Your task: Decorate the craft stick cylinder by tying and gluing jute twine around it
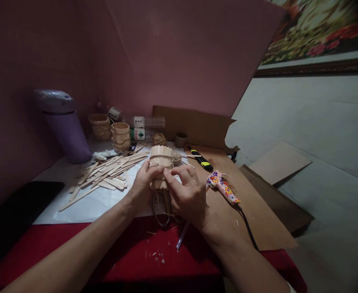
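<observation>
A small cylinder made of upright wooden ice-cream sticks (160,158) lies at the middle of the table, with brown twine wound round it. My left hand (142,181) wraps round its left side. My right hand (187,192) pinches the twine against its front, fingers pressed together. A loose length of twine (162,209) hangs in loops below the cylinder, between my wrists. A small ball of twine (176,157) sits just behind the cylinder on the right.
Several loose sticks (105,173) lie on white paper at the left. Two finished stick cups (121,136), a purple flask (64,124), a twine ball (158,139) and bottles stand behind. A patterned glue gun (223,187) and a yellow-black cutter (201,159) rest on cardboard at the right.
</observation>
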Tool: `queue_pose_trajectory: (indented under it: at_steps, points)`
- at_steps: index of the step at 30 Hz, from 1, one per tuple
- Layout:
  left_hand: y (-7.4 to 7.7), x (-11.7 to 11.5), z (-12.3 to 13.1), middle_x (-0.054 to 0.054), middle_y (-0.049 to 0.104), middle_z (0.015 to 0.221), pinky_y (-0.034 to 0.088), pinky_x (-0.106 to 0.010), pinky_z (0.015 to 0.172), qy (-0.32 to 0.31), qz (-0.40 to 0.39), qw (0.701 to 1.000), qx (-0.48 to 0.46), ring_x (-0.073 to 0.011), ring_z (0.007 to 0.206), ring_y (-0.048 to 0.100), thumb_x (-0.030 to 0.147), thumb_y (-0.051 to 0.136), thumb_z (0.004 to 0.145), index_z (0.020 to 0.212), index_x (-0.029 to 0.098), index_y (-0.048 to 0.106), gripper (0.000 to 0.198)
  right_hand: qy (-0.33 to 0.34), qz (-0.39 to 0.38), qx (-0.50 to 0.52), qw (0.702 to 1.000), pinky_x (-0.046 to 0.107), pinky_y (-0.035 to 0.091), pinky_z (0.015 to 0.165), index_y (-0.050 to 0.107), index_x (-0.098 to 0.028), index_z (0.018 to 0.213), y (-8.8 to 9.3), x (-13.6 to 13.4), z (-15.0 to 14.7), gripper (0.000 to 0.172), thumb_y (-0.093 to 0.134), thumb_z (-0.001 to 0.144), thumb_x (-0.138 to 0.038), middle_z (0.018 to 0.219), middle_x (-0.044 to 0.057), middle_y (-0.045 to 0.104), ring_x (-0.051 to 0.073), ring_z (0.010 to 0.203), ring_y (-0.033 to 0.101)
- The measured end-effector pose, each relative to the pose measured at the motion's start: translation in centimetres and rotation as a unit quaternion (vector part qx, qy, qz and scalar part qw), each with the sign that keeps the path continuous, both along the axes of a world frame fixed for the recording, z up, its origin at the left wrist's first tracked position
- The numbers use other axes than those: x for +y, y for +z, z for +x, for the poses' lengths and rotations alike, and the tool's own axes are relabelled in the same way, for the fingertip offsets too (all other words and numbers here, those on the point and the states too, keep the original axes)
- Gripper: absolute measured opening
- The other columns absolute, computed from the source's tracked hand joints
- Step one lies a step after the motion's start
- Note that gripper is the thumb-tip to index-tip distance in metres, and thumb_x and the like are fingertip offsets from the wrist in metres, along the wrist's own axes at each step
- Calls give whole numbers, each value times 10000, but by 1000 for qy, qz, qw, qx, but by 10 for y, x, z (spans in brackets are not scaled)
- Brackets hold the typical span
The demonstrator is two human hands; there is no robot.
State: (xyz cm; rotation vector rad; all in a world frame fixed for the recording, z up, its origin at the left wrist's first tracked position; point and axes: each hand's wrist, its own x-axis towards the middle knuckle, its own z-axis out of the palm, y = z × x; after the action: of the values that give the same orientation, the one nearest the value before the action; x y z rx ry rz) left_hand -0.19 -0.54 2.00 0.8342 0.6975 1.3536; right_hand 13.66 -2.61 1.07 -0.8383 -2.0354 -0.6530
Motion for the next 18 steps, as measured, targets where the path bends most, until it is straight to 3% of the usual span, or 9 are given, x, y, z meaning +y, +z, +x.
queue_pose_trajectory:
  at_steps: [10,18]
  points:
    - [-3,2,-1,-2,651,769,486,-221,559,-4,-5,1000,6,-130,630,604,298,765,658,959,163,554,391,6,-14,16,1000,375,541,760,696,-97,1143,0,0,0,290,493,944,-152,941,125,674,242,934,543]
    - [-6,6,-2,-1,654,700,470,-216,512,10,5,1000,22,-119,560,583,319,798,618,905,137,601,393,37,-65,114,991,381,540,779,705,-155,1109,-3,0,-2,272,508,922,-149,944,94,659,225,917,577]
